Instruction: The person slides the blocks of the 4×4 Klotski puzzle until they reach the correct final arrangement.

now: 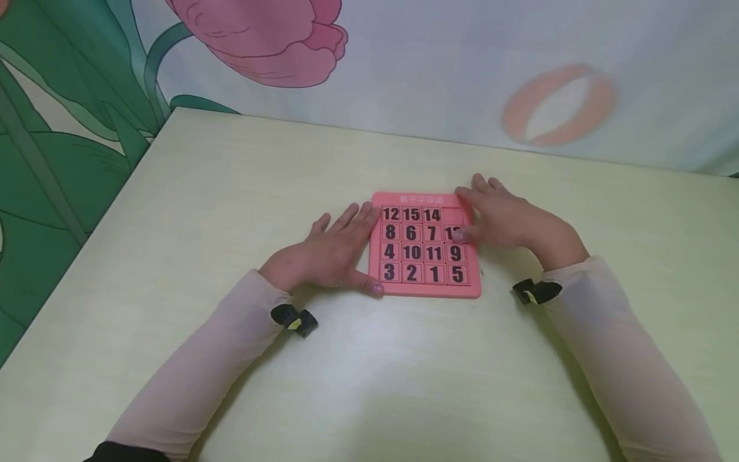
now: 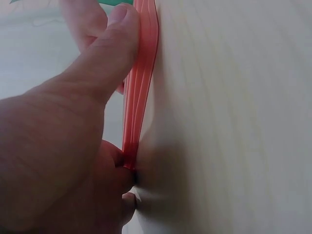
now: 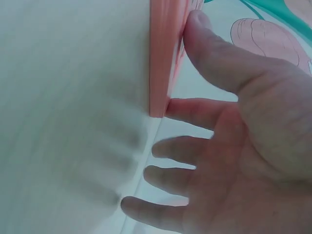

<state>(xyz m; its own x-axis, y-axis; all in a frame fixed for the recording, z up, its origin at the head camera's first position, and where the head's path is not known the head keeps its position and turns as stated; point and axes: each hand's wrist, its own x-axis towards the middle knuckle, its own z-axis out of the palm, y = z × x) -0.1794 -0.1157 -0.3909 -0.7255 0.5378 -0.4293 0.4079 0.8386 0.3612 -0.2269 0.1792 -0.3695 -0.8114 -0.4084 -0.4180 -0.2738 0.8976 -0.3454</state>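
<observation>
The pale surface (image 1: 346, 385) carries a pink board (image 1: 430, 290), flowered backdrop (image 1: 427, 70) behind it. Left hand (image 1: 329, 256), spread wide, touches the board's left edge; right hand (image 1: 502, 219), also wide, its right-column tile (image 1: 448, 233).

Here's a pink number sliding puzzle (image 1: 424, 244), lying flat, face up on the pale tabletop (image 1: 346, 398), white Chinese lettering along its far edge. Black numerals on square tiles (image 1: 412, 253), and the far row reads 12, 15, 14, then a vacant slot at far right! Next row, 8, 6, 7, and a partly covered tile beginning with 1. Then 4, 10, 11, 9, and nearest, 3, 2, 1, 5: numbers well out of order!
</observation>
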